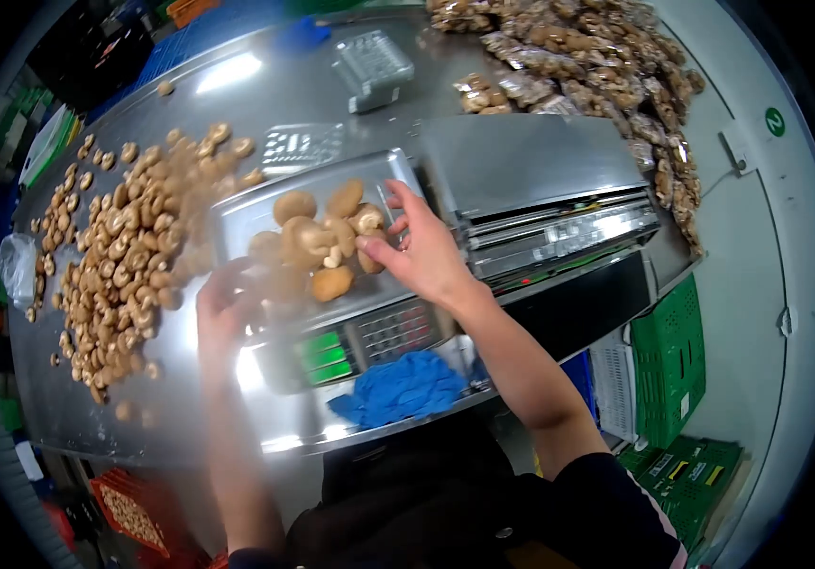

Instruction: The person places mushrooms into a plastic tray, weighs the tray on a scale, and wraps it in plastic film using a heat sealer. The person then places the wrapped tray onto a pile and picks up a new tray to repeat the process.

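Observation:
Several brown mushrooms [332, 284] lie on the metal pan of a weighing scale [237, 220]. My right hand [421, 248] is over the pan's right side, fingers apart and partly curled, the thumb against a mushroom at the edge of the group. Motion smears my left hand [227, 302] by the pan's lower left edge; its fingers and anything in them cannot be made out. Below the pan are the green display [326, 357] and the keypad [394, 329]. A crumpled blue cloth [401, 391] lies in front of the scale.
Left is a large heap of loose mushrooms [123, 261] on the steel table [56, 408]. Clear plastic trays [372, 68] stand behind the scale. On the right are a metal wrapping machine [531, 163], a pile of wrapped packs [606, 57] and green crates [670, 365]. A red crate [132, 512] stands low left.

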